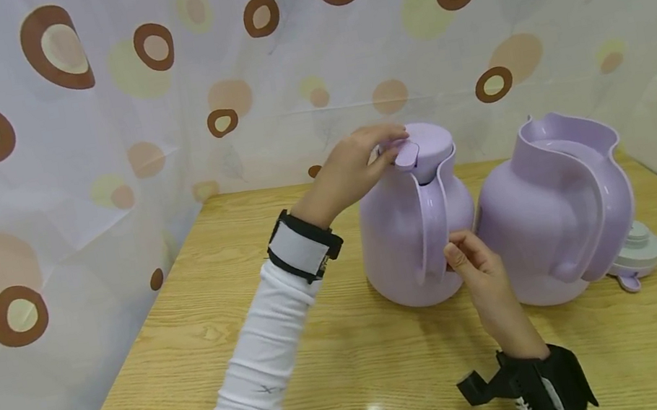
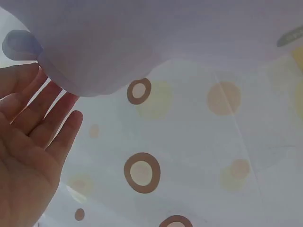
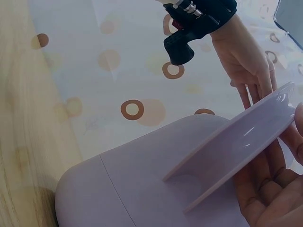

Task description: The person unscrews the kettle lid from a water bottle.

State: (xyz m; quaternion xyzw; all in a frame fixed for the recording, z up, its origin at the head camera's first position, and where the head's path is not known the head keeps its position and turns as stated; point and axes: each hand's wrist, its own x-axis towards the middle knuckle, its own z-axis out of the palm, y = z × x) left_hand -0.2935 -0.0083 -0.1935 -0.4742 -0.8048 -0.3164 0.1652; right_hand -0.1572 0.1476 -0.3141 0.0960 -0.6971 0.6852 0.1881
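Observation:
A lilac vacuum jug (image 1: 395, 244) stands upright on the wooden table with its lid (image 1: 431, 140) seated in the neck. At the lid's left side, beside its thumb lever (image 1: 407, 155), the fingers and thumb of my left hand (image 1: 341, 172) hold the edge. Seen from the left wrist, that hand (image 2: 33, 127) has its fingertips along the lid's rim. Lower down, my right hand (image 1: 479, 266) grips the jug's handle (image 1: 434, 223). The right wrist view shows its fingers (image 3: 267, 182) curled behind the handle (image 3: 236, 142).
A second lilac jug (image 1: 524, 229) stands close on the right, its top uncovered and its handle towards the front right. Behind it lies a detached lid (image 1: 639, 253), grey part up. A spotted curtain (image 1: 278, 67) hangs around the table (image 1: 206, 336).

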